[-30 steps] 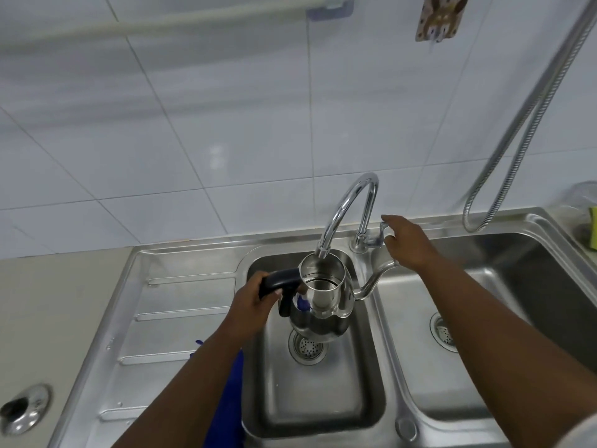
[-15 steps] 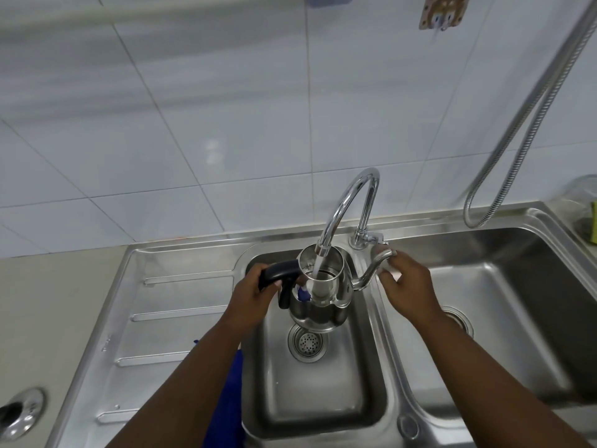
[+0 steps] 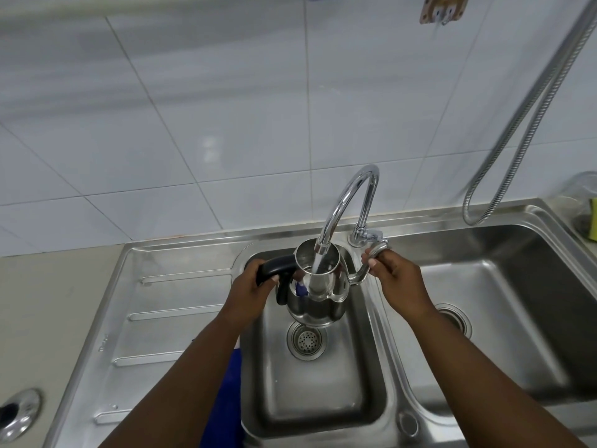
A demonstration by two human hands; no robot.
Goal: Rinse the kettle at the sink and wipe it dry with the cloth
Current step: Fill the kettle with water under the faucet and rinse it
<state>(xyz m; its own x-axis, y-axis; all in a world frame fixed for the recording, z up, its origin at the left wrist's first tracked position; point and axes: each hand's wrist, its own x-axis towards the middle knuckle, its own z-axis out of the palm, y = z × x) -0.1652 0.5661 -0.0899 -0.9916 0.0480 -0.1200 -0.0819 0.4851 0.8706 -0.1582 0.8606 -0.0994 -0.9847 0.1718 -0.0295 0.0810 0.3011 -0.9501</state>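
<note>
A shiny steel kettle [image 3: 318,299] with a black handle and no lid hangs over the small middle sink basin [image 3: 323,392]. My left hand [image 3: 250,294] grips the black handle. My right hand [image 3: 395,279] holds the thin curved spout. Water runs from the chrome tap [image 3: 350,195] straight into the kettle's open mouth. A blue cloth [image 3: 227,402] lies at the basin's left edge, mostly hidden under my left forearm.
A ribbed steel draining board [image 3: 161,318] lies to the left and a larger basin [image 3: 504,318] to the right. A flexible metal hose [image 3: 529,124] hangs down the tiled wall. A yellow sponge [image 3: 592,221] sits at the far right. A round metal fitting [image 3: 19,415] is set in the countertop.
My right hand left the tap lever and took hold of the kettle's spout. Water started running into the kettle. My left hand kept the handle.
</note>
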